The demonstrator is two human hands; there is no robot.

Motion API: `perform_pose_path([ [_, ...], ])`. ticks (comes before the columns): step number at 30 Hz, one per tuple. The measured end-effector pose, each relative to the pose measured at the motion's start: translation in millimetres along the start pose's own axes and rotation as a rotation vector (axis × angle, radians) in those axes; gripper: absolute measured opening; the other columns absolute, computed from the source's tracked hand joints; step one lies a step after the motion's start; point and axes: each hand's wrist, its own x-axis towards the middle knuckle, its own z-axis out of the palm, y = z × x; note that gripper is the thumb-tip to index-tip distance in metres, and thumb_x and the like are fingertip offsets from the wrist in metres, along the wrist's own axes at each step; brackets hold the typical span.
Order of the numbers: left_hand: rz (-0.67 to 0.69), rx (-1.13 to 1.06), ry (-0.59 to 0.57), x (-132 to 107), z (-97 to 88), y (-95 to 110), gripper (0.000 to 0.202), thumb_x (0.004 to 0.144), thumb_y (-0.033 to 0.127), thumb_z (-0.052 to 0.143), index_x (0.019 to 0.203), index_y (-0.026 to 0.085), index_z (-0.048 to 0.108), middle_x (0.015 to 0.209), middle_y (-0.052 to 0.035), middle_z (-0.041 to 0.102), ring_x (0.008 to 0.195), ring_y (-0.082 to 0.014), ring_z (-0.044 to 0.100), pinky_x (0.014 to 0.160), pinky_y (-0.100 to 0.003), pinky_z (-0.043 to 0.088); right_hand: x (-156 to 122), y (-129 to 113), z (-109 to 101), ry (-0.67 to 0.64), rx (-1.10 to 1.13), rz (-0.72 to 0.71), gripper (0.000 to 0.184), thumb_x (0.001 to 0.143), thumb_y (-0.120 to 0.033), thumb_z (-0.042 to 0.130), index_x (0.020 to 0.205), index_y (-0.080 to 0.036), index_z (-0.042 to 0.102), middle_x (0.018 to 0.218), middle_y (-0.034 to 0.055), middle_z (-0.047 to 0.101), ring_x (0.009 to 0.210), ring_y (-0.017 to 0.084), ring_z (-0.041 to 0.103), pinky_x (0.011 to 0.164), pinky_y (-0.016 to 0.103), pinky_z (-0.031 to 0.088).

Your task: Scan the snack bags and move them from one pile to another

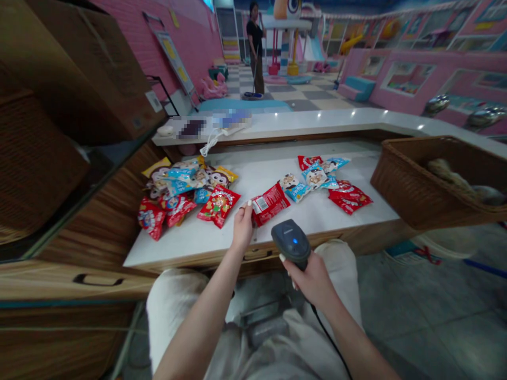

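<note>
My left hand (pixel 243 226) pinches the left edge of a red snack bag (pixel 273 205), whose white barcode label faces up above the white desk (pixel 182 248). In my right hand (pixel 312 277) is a dark handheld barcode scanner (pixel 292 241) with a lit blue light, its head toward the bag. A cable runs down from its handle. Left of my left hand lies another red snack bag (pixel 219 205), beside a pile of blue, yellow and red bags (pixel 182 179). Farther right, several blue bags (pixel 316 176) lie with a red bag (pixel 348 197).
A wicker basket (pixel 412 179) stands on the right of the desk. Cardboard boxes (pixel 99 63) and a wicker basket (pixel 35 158) crowd the left. Behind runs a raised white counter (pixel 301 120) with a white cable (pixel 212 141). A person (pixel 255 47) stands beyond with a mop.
</note>
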Motion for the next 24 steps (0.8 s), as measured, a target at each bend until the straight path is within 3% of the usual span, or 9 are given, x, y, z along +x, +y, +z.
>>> perform_pose_path([
  [10,0.002,-0.064,-0.091,-3.4,1.3,2.7,0.049,0.092,0.066,0.074,0.106,0.019,0.081,0.112,-0.0090,0.084,0.111,-0.0269,0.077,0.109,-0.042,0.057,7.8,-13.5,6.8,0.007,-0.035,-0.048,0.027,0.088,-0.045,0.068,0.071,-0.027,0.060,0.047,-0.0005,0.062,0.040,0.021,0.063,0.044,0.027,0.048],
  [18,-0.024,-0.103,-0.067,-4.4,5.6,5.3,0.040,0.091,0.052,0.076,0.114,0.020,0.081,0.121,-0.0116,0.083,0.121,-0.0290,0.076,0.108,-0.041,0.059,5.5,-12.5,7.2,-0.014,-0.031,-0.038,0.030,0.091,-0.044,0.068,0.068,-0.027,0.059,0.046,-0.0006,0.062,0.039,0.019,0.062,0.044,0.026,0.047],
  [24,-0.044,-0.074,-0.048,-6.0,7.8,9.5,0.047,0.088,0.060,0.078,0.113,0.020,0.081,0.116,-0.0119,0.084,0.114,-0.0295,0.078,0.103,-0.042,0.061,5.0,-14.0,6.6,0.003,-0.015,-0.029,0.028,0.089,-0.045,0.069,0.070,-0.027,0.060,0.045,-0.0024,0.060,0.038,0.019,0.061,0.043,0.026,0.046],
])
